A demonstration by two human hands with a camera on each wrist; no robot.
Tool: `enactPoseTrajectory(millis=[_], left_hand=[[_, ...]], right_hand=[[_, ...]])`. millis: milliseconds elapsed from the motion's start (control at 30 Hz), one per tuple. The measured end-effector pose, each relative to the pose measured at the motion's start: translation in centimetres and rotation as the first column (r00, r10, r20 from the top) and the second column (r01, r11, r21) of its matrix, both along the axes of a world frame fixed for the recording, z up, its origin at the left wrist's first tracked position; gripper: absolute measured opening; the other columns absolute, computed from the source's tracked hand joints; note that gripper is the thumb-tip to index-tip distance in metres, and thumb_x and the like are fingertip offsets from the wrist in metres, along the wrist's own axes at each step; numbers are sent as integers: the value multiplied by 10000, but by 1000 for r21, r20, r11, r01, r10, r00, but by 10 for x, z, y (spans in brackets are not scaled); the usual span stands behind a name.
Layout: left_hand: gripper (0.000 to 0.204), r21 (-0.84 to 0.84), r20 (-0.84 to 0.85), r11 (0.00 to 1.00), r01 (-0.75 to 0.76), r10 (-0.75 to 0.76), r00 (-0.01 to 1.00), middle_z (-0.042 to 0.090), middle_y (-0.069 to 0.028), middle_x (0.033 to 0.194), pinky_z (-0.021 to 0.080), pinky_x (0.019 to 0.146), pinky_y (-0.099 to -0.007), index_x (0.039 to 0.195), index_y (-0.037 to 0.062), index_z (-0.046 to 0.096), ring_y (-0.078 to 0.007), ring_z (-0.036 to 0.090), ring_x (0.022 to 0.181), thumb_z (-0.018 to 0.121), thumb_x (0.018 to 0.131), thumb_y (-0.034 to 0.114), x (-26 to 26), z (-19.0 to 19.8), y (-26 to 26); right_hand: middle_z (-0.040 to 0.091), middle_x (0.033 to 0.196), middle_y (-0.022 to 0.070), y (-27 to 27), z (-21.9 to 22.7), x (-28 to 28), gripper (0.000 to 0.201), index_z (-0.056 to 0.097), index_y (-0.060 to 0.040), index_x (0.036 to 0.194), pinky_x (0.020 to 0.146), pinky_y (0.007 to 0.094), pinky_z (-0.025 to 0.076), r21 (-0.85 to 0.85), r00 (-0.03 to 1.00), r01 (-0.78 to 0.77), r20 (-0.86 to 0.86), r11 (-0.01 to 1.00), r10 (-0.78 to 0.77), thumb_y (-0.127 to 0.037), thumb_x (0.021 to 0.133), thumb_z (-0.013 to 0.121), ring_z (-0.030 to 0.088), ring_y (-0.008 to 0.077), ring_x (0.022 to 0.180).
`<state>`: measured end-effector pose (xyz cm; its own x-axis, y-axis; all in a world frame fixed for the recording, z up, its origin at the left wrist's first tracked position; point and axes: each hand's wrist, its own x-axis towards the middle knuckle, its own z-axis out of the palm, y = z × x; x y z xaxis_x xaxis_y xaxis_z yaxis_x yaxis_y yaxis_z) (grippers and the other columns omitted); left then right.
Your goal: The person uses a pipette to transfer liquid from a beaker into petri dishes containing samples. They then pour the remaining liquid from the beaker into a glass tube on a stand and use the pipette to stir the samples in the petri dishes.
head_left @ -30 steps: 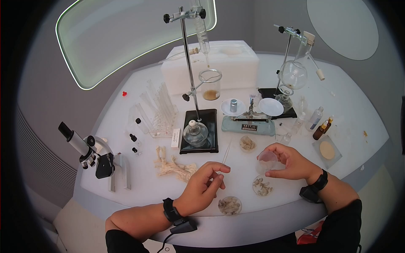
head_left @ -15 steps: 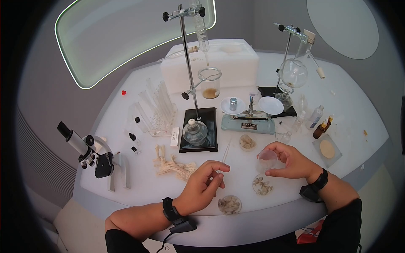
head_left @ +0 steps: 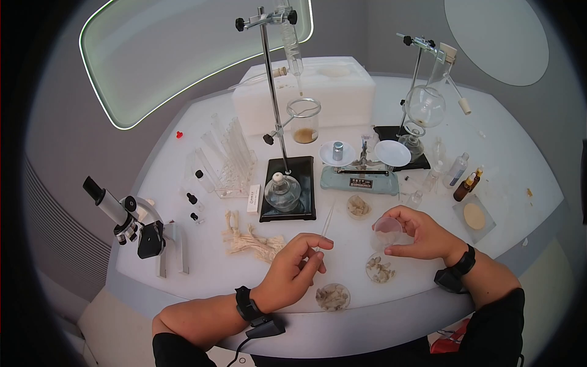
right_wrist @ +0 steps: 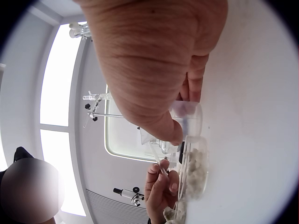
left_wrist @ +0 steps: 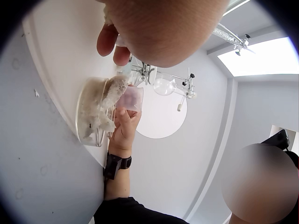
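My left hand pinches a thin clear rod between thumb and fingers, its far end pointing up and away. In my right hand is a small translucent plastic cup, gripped at its side between thumb and fingers; the right wrist view shows the cup too. Just below it sits a clear glass dish of pale greyish lumps. A second dish of lumps stands near the table edge, beside my left hand; its glass wall shows close up in the left wrist view. A third dish lies farther back.
Behind the hands are a blue balance, a ring stand with a flask on its base, and a test tube rack. A microscope stands left, near a pale root-like bundle. Brown bottles are at right.
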<state>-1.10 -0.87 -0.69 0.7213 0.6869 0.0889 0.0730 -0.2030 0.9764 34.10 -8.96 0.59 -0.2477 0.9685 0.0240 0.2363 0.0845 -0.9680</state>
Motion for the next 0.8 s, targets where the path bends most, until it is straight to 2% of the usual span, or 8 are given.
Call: enactPoseTrajectory(millis=[167, 233, 267, 333, 367, 433, 667, 800], left_hand=[[249, -2, -6, 1000, 1, -1, 1000, 645, -48, 1398, 601, 675, -230, 1436, 92, 637, -81, 716, 989, 562, 1200, 115, 0, 2, 0], [250, 11, 1, 1000, 3, -3, 1000, 646, -50, 1398, 601, 674, -231, 1437, 92, 635, -81, 716, 989, 559, 1200, 113, 0, 0, 0], [250, 8, 1, 1000, 4, -4, 1000, 646, -50, 1398, 601, 674, -231, 1437, 92, 635, -81, 716, 989, 559, 1200, 113, 0, 0, 0], [249, 23, -6, 1000, 5, -5, 1000, 648, -49, 1394, 602, 676, -231, 1434, 90, 633, -79, 713, 985, 554, 1199, 109, 0, 1, 0], [249, 20, -9, 1000, 2, -2, 1000, 648, -49, 1394, 602, 676, -231, 1434, 90, 633, -79, 713, 985, 554, 1199, 109, -1, 2, -1], [252, 4, -31, 1000, -1, 1, 1000, 653, -44, 1381, 600, 676, -229, 1437, 90, 629, -77, 709, 983, 547, 1199, 102, 0, 4, -1], [260, 4, -47, 1000, -5, 6, 999, 663, -49, 1393, 597, 669, -224, 1448, 74, 616, -74, 698, 976, 540, 1201, 98, 0, 2, -1], [264, 11, -12, 1000, -9, 9, 1000, 674, -67, 1368, 607, 670, -240, 1455, 48, 604, -91, 696, 992, 551, 1206, 118, 1, -2, 1]], right_hand=[[706, 1416, 24, 0, 0, 0, 617, 598, -67, 1465, 1220, 342, 500, -1, 1000, -2, 4, 1000, 2, -89, 957, 947, 654, 114, 1344], [691, 1298, -9, 0, 0, -1, 614, 608, -72, 1455, 1140, 304, 520, 36, 1000, 10, 2, 999, -10, -113, 951, 957, 650, 84, 1203], [691, 1298, -9, 0, -1, 0, 614, 608, -72, 1455, 1140, 304, 520, 33, 1000, 10, 1, 999, -10, -113, 951, 957, 650, 84, 1203], [691, 1457, 56, 1, -4, 6, 636, 598, -63, 1471, 1214, 354, 489, -5, 992, 15, 122, 1000, -14, -13, 936, 937, 635, 162, 1404], [691, 1457, 56, 2, -7, 6, 636, 598, -63, 1471, 1214, 354, 489, -8, 993, 12, 119, 1000, -11, -13, 936, 937, 635, 162, 1404], [542, 1076, -59, 3, -12, 7, 620, 627, -81, 1434, 981, 245, 505, 92, 993, 21, 116, 996, -32, -170, 930, 977, 487, 57, 950], [553, 1090, -53, 2, -9, 4, 611, 625, -78, 1435, 1026, 268, 519, 88, 998, 13, 59, 996, -19, -152, 935, 969, 522, 63, 972], [634, 1207, -23, -1, 1, 3, 598, 613, -69, 1450, 1146, 318, 520, 72, 996, 10, 92, 997, -17, -117, 954, 944, 611, 84, 1119]])
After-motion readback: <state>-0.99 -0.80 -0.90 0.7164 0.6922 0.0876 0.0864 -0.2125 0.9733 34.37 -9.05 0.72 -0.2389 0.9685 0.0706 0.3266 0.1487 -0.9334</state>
